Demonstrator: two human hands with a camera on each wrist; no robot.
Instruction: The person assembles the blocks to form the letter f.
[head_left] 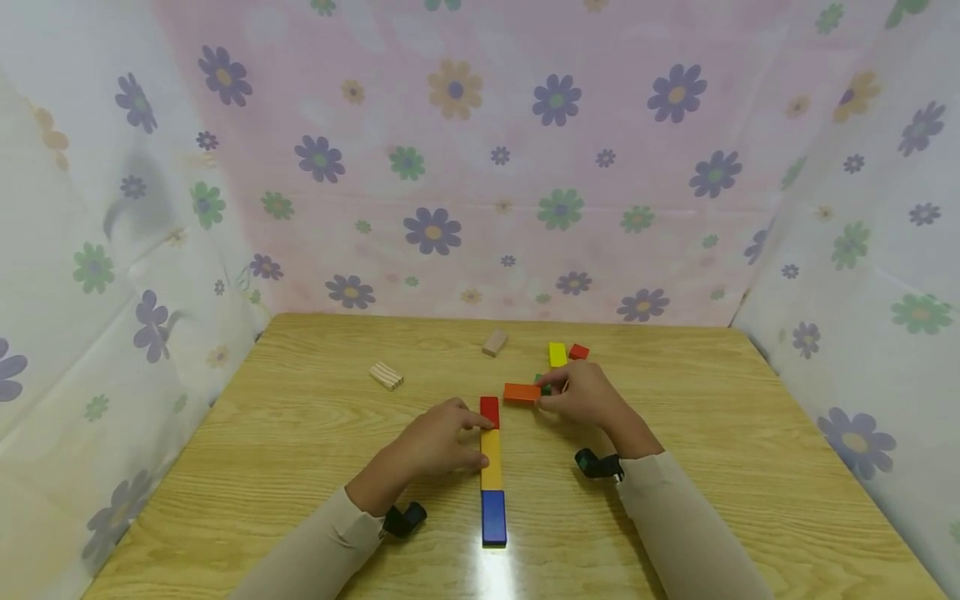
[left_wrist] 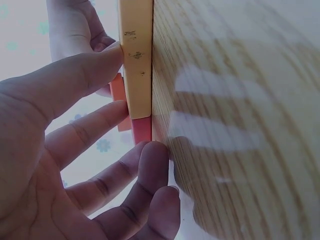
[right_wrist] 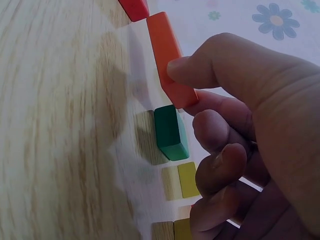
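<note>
Our right hand (head_left: 588, 398) pinches the orange block (head_left: 522, 392) at its near end, thumb on top and fingers curled beneath; the right wrist view shows that block lifted off the desk (head_left: 300, 467) and tilted. Just under it lies a green block (right_wrist: 171, 132), which in the head view is almost wholly hidden behind our fingers, only a dark sliver showing. Beyond the hand sit a yellow block (head_left: 557, 354) and a small red block (head_left: 578, 352), close together; we cannot tell whether they touch.

Our left hand (head_left: 438, 442) is spread, its straight fingertips pressing against the left side of a row of three blocks laid end to end: red block (head_left: 489, 412) farthest, yellow-orange block (head_left: 491, 459) in the middle, blue block (head_left: 492, 517) nearest us. The left wrist view shows the fingertips on the yellow-orange and red blocks; the blue one is out of that view.

Farther off, two plain wooden blocks lie well apart from the row: a ridged one (head_left: 386, 376) to the left and a smooth one (head_left: 494, 342) near the back edge. Flowered cloth (head_left: 465, 158) walls the desk on three sides. Our forearms are cut off at the bottom of the head view.
</note>
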